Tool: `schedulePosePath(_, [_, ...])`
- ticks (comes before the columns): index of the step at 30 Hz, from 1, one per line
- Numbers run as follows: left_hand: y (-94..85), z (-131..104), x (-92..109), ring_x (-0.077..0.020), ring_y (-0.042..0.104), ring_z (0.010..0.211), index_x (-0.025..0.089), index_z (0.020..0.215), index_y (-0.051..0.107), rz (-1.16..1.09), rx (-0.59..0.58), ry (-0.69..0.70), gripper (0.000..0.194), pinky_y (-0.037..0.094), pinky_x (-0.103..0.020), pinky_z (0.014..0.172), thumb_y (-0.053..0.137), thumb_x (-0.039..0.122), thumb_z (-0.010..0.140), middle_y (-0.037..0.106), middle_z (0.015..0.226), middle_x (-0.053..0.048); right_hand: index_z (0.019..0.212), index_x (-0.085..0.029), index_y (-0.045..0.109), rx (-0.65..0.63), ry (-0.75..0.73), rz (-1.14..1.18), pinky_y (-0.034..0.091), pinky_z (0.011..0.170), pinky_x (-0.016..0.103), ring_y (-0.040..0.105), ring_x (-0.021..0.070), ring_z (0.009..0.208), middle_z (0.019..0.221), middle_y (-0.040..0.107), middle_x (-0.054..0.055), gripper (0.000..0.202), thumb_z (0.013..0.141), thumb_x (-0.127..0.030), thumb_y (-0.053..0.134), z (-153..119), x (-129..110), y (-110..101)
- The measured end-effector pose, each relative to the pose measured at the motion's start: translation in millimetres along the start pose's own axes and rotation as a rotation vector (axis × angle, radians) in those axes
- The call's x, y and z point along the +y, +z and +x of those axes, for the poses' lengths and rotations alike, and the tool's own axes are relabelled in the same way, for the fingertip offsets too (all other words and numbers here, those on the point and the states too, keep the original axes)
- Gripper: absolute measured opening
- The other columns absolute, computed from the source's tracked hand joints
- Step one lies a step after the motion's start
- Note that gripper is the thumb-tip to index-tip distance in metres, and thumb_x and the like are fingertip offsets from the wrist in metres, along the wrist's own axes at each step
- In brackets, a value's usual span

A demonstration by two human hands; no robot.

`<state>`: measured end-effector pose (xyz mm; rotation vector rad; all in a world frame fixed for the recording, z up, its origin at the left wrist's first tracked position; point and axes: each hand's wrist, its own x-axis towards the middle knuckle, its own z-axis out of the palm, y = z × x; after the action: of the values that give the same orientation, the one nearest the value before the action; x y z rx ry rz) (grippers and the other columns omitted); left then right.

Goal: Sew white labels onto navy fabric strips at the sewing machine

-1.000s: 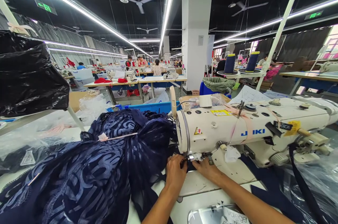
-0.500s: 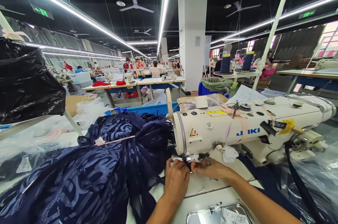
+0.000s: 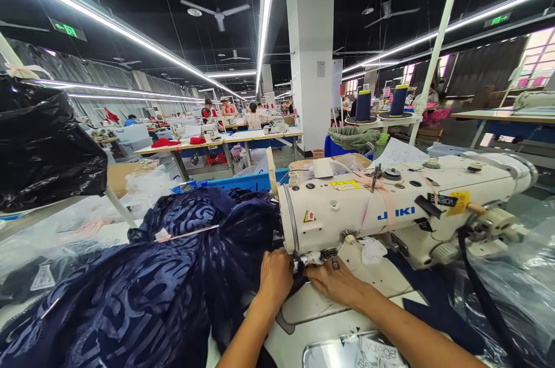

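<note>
A white sewing machine [image 3: 347, 206] stands before me, its needle area mostly hidden by its head and my hands. My left hand [image 3: 277, 275] is closed on dark navy fabric [image 3: 298, 282] just left of the presser area. From the right, my right hand [image 3: 333, 280] reaches under the machine head, its fingers together and pinching the same fabric edge; the fingertips are partly hidden. The rest of the garment, a patterned navy heap [image 3: 143, 293], spreads over the table to the left. A thin white strip [image 3: 193, 233] lies across it.
A metal tray [image 3: 351, 350] with labels sits at the front edge. Navy thread cones [image 3: 363, 107] stand behind the machine. A black plastic bag [image 3: 52, 137] hangs at left, and clear plastic [image 3: 515, 264] lies at right. People [image 3: 254, 116] work at tables farther back.
My left hand has shifted left and slightly up, its fingers curled more tightly. My right hand remains at the needle area. The view has turned slightly right.
</note>
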<state>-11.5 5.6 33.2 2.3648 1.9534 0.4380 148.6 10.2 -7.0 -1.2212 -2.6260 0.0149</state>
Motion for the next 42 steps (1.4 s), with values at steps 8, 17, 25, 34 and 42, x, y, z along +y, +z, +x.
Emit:
schedulePosePath(8, [20.7, 18, -1, -0.0171, 0.059, 0.087, 0.022, 0.094, 0.061, -0.019, 0.062, -0.009, 0.04, 0.036, -0.03, 0.087, 0.04, -0.002, 0.07, 0.066, 0.086, -0.002, 0.096, -0.022, 0.062, -0.027, -0.028, 0.016, 0.034, 0.087, 0.041, 0.054, 0.0236, 0.091, 0.092, 0.064, 0.007, 0.027, 0.084, -0.016, 0.039, -1, 0, -11])
schedulePosePath(17, [26.2, 17, -3, -0.0175, 0.058, 0.092, 0.022, 0.092, 0.061, -0.075, 0.101, -0.046, 0.038, 0.038, -0.027, 0.084, 0.042, -0.001, 0.068, 0.066, 0.091, -0.003, 0.098, -0.016, 0.062, -0.159, -0.017, -0.03, 0.04, 0.08, 0.037, 0.057, 0.0255, 0.086, 0.089, 0.064, 0.011, 0.029, 0.084, -0.012, 0.037, -2, -7, -25])
schedulePosePath(25, [28.5, 19, -6, -0.0164, 0.059, 0.088, 0.021, 0.088, 0.062, -0.08, 0.098, -0.039, 0.032, 0.04, -0.023, 0.078, 0.046, 0.002, 0.068, 0.066, 0.089, -0.002, 0.097, -0.013, 0.063, -0.176, 0.009, 0.056, 0.04, 0.077, 0.04, 0.056, 0.0299, 0.089, 0.096, 0.062, 0.016, 0.032, 0.084, -0.013, 0.034, -3, -9, -29])
schedulePosePath(34, [22.7, 18, -1, -0.0183, 0.058, 0.09, 0.018, 0.093, 0.062, 0.043, 0.079, -0.07, 0.037, 0.04, -0.026, 0.078, 0.042, -0.003, 0.07, 0.064, 0.091, -0.006, 0.099, -0.016, 0.062, -0.174, 0.023, 0.031, 0.042, 0.074, 0.035, 0.057, 0.0262, 0.087, 0.096, 0.062, 0.013, 0.032, 0.084, -0.013, 0.034, -3, -11, -26])
schedulePosePath(42, [-1.8, 7, -5, -0.0232, 0.06, 0.081, 0.012, 0.09, 0.062, 0.198, -0.048, 0.031, 0.03, 0.039, -0.032, 0.073, 0.044, -0.001, 0.07, 0.064, 0.082, -0.011, 0.087, -0.014, 0.06, -0.008, -0.127, -0.162, 0.044, 0.069, 0.029, 0.058, 0.0209, 0.082, 0.097, 0.06, 0.011, 0.026, 0.074, -0.001, 0.041, -10, -5, -7])
